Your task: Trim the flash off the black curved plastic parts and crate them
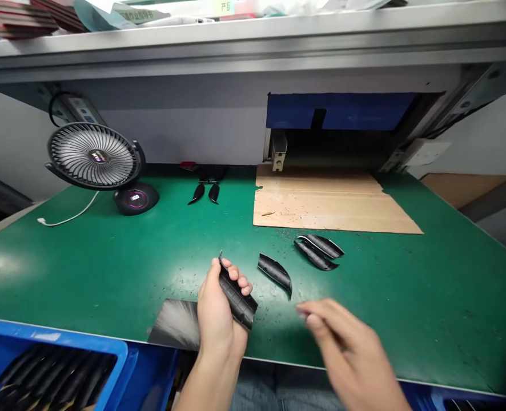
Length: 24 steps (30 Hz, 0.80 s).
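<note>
Over green mat edge [278,359] | left fingers [236,274] grip black ribbed strip [238,299] | right fingers [315,315] apart, seemingly empty

**Left to right, from where I stand**

On the bench [364,319], the fan [92,156] sits back left, two small pieces [204,194] lie back centre, and the cardboard [334,200] lies back right. Three curved strips [275,273] lie before the cardboard. Another strip [238,299] is in my left hand [219,308], with my right hand [347,348] to its right. The bin [64,337] stands before the bench, at left, and the shelf [253,51] runs above the back.
</note>
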Available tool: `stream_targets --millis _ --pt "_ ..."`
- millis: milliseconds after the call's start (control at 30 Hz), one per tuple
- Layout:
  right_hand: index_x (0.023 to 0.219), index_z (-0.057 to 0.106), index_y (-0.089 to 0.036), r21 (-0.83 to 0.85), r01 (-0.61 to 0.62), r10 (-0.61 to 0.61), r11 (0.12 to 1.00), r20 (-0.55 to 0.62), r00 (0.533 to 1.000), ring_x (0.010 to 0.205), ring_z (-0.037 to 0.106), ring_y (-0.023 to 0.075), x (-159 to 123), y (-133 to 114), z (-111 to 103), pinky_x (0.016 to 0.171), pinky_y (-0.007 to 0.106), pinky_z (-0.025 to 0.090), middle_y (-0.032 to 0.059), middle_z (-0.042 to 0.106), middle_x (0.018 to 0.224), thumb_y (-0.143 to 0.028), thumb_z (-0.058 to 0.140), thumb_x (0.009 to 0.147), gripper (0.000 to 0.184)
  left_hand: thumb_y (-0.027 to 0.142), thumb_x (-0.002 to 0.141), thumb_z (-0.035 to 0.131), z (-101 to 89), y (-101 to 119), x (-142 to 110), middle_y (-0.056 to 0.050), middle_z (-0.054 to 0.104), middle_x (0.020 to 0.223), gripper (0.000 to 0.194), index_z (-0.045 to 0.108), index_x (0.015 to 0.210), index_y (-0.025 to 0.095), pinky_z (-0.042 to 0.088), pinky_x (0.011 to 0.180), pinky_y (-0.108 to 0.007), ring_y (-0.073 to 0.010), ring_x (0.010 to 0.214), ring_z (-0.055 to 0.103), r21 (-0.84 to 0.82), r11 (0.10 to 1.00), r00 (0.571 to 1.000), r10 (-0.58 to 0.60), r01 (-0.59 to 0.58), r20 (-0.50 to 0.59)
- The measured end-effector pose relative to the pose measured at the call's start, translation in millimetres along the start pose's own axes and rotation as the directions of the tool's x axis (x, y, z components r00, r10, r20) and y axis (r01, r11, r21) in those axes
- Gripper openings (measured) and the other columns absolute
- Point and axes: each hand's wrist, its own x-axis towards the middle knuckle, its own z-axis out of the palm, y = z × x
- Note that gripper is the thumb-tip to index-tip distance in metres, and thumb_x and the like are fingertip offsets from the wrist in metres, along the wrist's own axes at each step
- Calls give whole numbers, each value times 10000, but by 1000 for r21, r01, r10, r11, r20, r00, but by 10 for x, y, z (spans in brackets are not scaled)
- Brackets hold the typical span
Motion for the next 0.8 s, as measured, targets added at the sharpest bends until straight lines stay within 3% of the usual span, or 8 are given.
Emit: stream_targets --millis 100,200,367,600,800 --pt "1154 611 -243 137 51 -82 989 226 971 854 591 163 5 -236 259 742 261 471 37 611 951 -241 403 991 264 235 902 511 -6 5 -40 38 417 580 165 501 755 162 359 370 -151 -73 450 416 20 999 999 31 -32 33" --pt "1096 634 -215 122 79 -111 989 276 955 793 574 166 64 -314 359 707 279 449 33 605 859 -227 392 988 265 281 901 517 4 36 -79 47 409 561 189 495 749 171 331 351 -155 -72 422 396 51 997 998 56 -58 38" --pt "812 617 -214 51 41 -57 998 372 927 647 534 135 113 -357 349 582 258 371 -13 555 692 -266 373 993 308 329 900 523 2 65 -120 56 389 527 236 484 721 180 291 328 -164 -69 381 360 78 993 994 78 -83 72" --pt "824 606 -245 -108 48 -8 993 339 941 604 521 141 22 -344 430 559 266 349 -18 534 683 -281 348 989 308 348 907 517 -11 70 -165 59 368 491 281 482 685 180 276 329 -172 -67 355 326 86 992 994 87 -93 73" --pt "886 591 -239 -218 153 -96 964 252 963 631 545 163 -26 -273 502 557 266 394 -3 558 731 -207 369 973 241 362 899 532 -8 59 -215 57 373 488 291 482 679 177 302 351 -182 -67 362 325 107 986 990 120 -128 71"
